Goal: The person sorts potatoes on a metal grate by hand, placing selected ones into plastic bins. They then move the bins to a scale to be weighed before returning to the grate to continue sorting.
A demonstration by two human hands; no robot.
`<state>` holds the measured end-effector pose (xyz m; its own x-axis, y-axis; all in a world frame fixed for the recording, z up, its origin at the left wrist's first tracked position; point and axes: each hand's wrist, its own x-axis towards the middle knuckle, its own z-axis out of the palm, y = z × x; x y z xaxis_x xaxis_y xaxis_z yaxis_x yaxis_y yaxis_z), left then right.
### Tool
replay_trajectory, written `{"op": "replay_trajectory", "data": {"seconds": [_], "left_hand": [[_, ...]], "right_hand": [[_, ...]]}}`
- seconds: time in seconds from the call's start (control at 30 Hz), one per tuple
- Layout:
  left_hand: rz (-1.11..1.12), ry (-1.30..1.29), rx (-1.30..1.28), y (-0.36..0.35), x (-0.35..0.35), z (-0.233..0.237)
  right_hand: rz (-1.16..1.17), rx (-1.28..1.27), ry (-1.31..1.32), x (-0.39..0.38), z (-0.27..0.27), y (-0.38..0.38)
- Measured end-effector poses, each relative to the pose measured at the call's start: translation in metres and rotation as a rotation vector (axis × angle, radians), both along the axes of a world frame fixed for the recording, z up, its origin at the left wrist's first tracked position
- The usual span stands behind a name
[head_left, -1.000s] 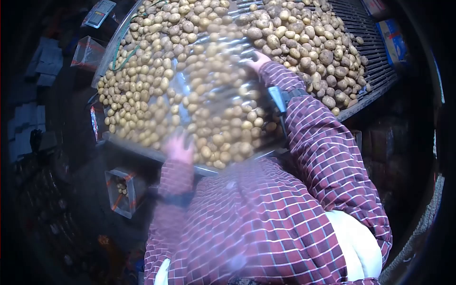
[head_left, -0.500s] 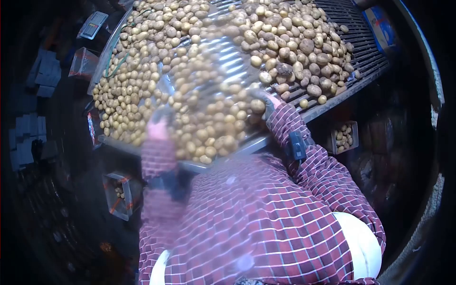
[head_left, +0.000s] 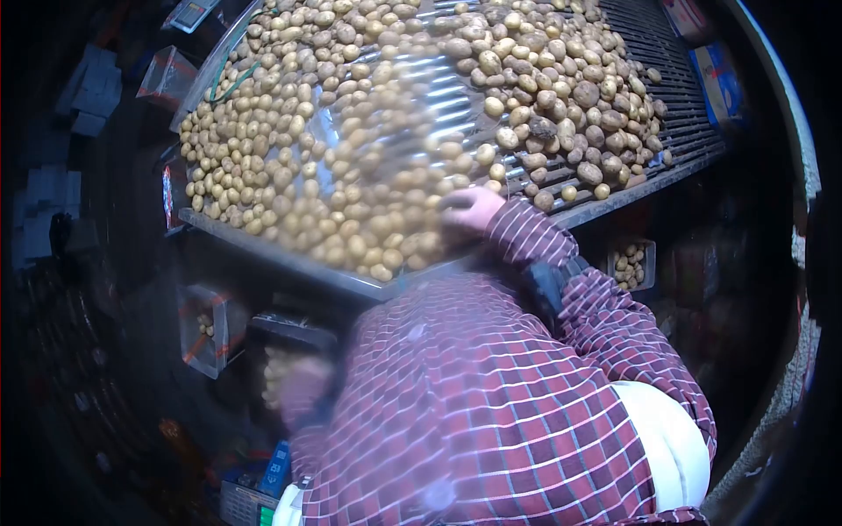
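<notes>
Many potatoes (head_left: 254, 123) lie on the left part of a slatted metal table (head_left: 438, 105). A heap of larger, partly dirty potatoes (head_left: 588, 105) lies on its right part. My right hand (head_left: 469, 209) is at the near edge of the table, its fingers bent down among potatoes; what they hold, if anything, is hidden. Low at the left, beside my body, my left hand (head_left: 307, 381) is smeared by motion. It is nearest to a dark crate (head_left: 294, 330) with potatoes in it, and its fingers cannot be made out.
A clear bin (head_left: 210, 337) with a few potatoes stands at the lower left. Another bin of potatoes (head_left: 631, 266) is below the table's right edge. A blue box (head_left: 717, 83) lies at the upper right, and a scale (head_left: 191, 13) is at the upper left.
My left hand has moved from the potatoes on the table down to the dark crate. My right hand has shifted slightly left and down. The view has shifted a little.
</notes>
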<state>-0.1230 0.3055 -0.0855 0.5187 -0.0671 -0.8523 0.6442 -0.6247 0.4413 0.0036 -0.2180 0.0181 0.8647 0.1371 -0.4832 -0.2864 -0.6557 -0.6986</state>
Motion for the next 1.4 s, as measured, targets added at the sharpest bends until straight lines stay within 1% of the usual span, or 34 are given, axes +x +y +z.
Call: {"op": "replay_trajectory", "data": {"seconds": [0.03,0.1,0.13,0.23,0.27,0.33,0.37,0.4,0.43,0.47,0.5,0.53,0.57,0.63,0.67,0.7,0.73,0.77,0.83,0.87,0.97,1.0,1.03,1.1,1.13,1.17,1.2,1.23,1.27,1.3,1.33,1.37,1.4], "left_hand": [[-0.03,0.055,0.065,0.002,-0.027,-0.014],[-0.078,0.12,0.169,0.0,-0.067,-0.036],[-0.097,0.131,0.2,-0.003,-0.077,-0.041],[-0.177,0.136,0.288,-0.012,-0.078,-0.048],[-0.225,0.113,0.33,-0.017,-0.069,-0.048],[-0.352,0.063,0.422,-0.032,-0.041,-0.042],[-0.4,-0.061,0.481,-0.043,-0.02,-0.04],[-0.43,-0.225,0.53,-0.057,0.005,-0.036],[-0.434,-0.428,0.545,-0.073,0.026,-0.027],[-0.371,-0.892,0.409,-0.115,0.06,0.047],[-0.308,-1.054,0.272,-0.124,0.096,0.028],[-0.388,-1.167,0.178,-0.142,0.128,0.03],[-0.479,-1.144,0.084,-0.175,0.154,0.058],[-0.683,-1.349,0.022,-0.227,0.193,0.047],[-0.765,-1.36,0.104,-0.247,0.206,0.04],[-0.843,-1.388,0.185,-0.264,0.215,0.029],[-0.878,-1.165,0.368,-0.282,0.219,0.026],[-0.966,-1.055,0.424,-0.29,0.227,0.031],[-1.047,-0.859,0.555,-0.3,0.241,0.017],[-1.036,-0.855,0.546,-0.299,0.242,0.02],[-1.043,-0.746,0.595,-0.305,0.24,0.026],[-0.942,-0.857,0.492,-0.3,0.229,0.044],[-0.827,-0.96,0.337,-0.29,0.226,0.044],[-0.548,-1.174,0.048,-0.263,0.217,0.025],[-0.35,-1.182,-0.053,-0.247,0.204,0.015],[0.127,-0.996,-0.424,-0.236,0.191,-0.006],[0.418,-0.785,-0.491,-0.219,0.181,0.006],[0.706,-0.569,-0.559,-0.2,0.174,0.018],[0.849,-0.527,-0.488,-0.173,0.17,0.015],[1.065,-0.507,-0.441,-0.159,0.168,0.04],[1.163,-0.535,-0.411,-0.133,0.166,0.04],[1.19,-0.62,-0.368,-0.088,0.163,0.029],[1.203,-0.695,-0.336,-0.033,0.162,0.003]], "right_hand": [[0.165,-0.091,-0.026,0.0,0.013,0.015],[0.383,-0.434,0.075,0.001,0.073,0.065],[0.454,-0.532,0.204,0.002,0.055,0.077],[0.481,-0.534,0.058,0.001,0.036,0.073],[0.297,-0.373,0.142,0.006,0.035,0.07],[0.084,-0.31,0.144,0.006,0.022,0.056],[-0.028,-0.28,0.139,0.006,0.016,0.046],[-0.133,-0.212,0.079,0.002,0.011,0.04],[-0.168,-0.164,0.062,0.0,0.003,0.03],[-0.202,-0.112,0.053,-0.004,-0.006,0.018],[-0.235,-0.059,0.039,-0.006,-0.012,0.008],[-0.232,0.01,0.141,-0.005,-0.009,0.001],[-0.262,0.097,0.149,-0.008,-0.013,-0.006],[-0.33,0.271,0.157,-0.018,-0.026,-0.016],[-0.3,0.175,0.161,-0.022,-0.02,-0.019],[-0.3,0.169,0.132,-0.031,-0.032,-0.022],[-0.344,0.188,0.114,-0.035,-0.034,-0.024],[-0.386,0.205,0.099,-0.039,-0.034,-0.027],[-0.44,0.263,0.099,-0.041,-0.021,-0.033],[-0.465,0.298,0.109,-0.044,-0.017,-0.032],[-0.456,0.361,0.08,-0.047,-0.039,-0.039],[-0.467,0.365,0.092,-0.046,-0.037,-0.038],[-0.487,0.342,0.134,-0.042,-0.028,-0.036],[-0.495,0.292,0.186,-0.035,-0.022,-0.033],[-0.459,0.271,0.2,-0.036,-0.038,-0.039],[-0.46,0.346,0.199,-0.038,-0.066,-0.049],[-0.335,0.203,0.058,-0.039,-0.077,-0.057],[-0.357,0.222,0.128,-0.037,-0.069,-0.058],[-0.383,0.215,0.139,-0.034,-0.05,-0.054],[-0.474,0.357,0.213,-0.035,-0.049,-0.054],[-0.492,0.431,0.255,-0.035,-0.056,-0.059],[-0.526,0.498,0.296,-0.036,-0.064,-0.066],[-0.465,0.44,0.217,-0.037,-0.069,-0.052]]}}
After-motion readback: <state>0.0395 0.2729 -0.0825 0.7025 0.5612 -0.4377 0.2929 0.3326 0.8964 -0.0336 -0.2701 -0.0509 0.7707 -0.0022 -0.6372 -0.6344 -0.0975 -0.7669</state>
